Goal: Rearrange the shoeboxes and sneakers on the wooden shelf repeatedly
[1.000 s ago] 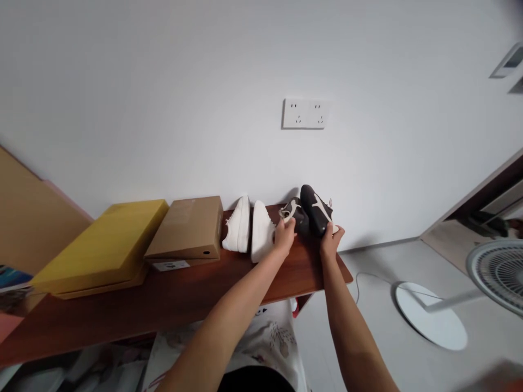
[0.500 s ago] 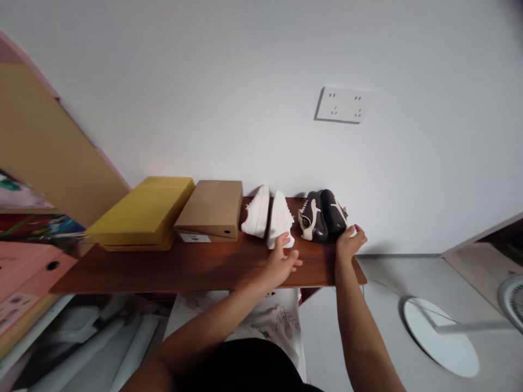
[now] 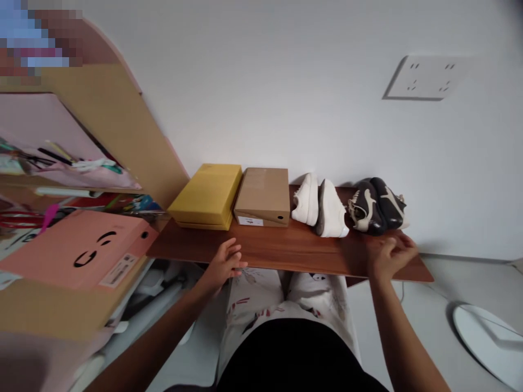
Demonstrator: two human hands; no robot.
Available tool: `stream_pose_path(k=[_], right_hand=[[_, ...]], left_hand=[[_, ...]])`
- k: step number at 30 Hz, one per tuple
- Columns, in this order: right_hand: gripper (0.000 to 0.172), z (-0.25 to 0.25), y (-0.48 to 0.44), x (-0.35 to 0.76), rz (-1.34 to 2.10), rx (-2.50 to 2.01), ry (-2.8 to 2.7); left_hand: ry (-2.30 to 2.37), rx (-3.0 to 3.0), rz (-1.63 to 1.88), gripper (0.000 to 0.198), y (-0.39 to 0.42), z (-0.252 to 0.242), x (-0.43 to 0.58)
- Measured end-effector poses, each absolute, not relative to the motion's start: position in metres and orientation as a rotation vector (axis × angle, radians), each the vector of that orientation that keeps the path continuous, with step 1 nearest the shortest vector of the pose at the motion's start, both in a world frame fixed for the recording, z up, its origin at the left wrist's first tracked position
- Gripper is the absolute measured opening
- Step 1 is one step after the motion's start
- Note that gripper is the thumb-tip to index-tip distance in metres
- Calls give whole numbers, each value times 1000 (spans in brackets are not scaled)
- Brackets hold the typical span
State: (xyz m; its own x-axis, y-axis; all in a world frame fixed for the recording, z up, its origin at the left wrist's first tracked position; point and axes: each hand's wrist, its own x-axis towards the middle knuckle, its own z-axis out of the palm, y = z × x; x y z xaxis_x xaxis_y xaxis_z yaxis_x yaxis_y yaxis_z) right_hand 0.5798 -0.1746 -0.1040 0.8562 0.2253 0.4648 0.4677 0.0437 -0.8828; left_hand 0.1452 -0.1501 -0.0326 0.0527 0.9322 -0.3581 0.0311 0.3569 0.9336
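A pair of dark brown shoes (image 3: 378, 205) with cream stripes stands at the right end of a brown wooden shelf (image 3: 286, 250), against the wall. A pair of white shoes (image 3: 321, 206) stands just left of it. My right hand (image 3: 390, 256) rests on the shelf in front of the dark shoes, fingers loosely curled, holding nothing. My left hand (image 3: 224, 264) hovers at the shelf's front edge, fingers apart and empty, in front of a yellow box (image 3: 206, 195) and a brown cardboard box (image 3: 263, 195).
A pink box (image 3: 77, 250) with black marks lies at the left, below cluttered pink and tan shelving (image 3: 61, 163). A double wall socket (image 3: 425, 76) sits above the shoes. A white round fan base (image 3: 490, 337) stands on the grey floor at the right.
Both hands let go of the dark shoes, which now stand side by side on the shelf. My left hand drew back leftward to the shelf's front edge. The view swung left.
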Motion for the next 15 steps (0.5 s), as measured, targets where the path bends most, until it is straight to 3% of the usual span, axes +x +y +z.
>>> stream_pose_path(k=[3, 8, 12, 15], right_hand=[[43, -95, -176, 485, 99, -1493, -764], [37, -89, -155, 349, 886, -1194, -1247], [43, -79, -121, 280, 1156, -1151, -1255], [51, -63, -93, 250, 1393, -1226, -1172]], left_hand=[[1315, 843, 953, 57, -157, -49, 128], [1309, 689, 1268, 49, -137, -54, 89], [1453, 670, 1528, 57, -96, -42, 39], [1561, 696, 1527, 52, -62, -33, 5]])
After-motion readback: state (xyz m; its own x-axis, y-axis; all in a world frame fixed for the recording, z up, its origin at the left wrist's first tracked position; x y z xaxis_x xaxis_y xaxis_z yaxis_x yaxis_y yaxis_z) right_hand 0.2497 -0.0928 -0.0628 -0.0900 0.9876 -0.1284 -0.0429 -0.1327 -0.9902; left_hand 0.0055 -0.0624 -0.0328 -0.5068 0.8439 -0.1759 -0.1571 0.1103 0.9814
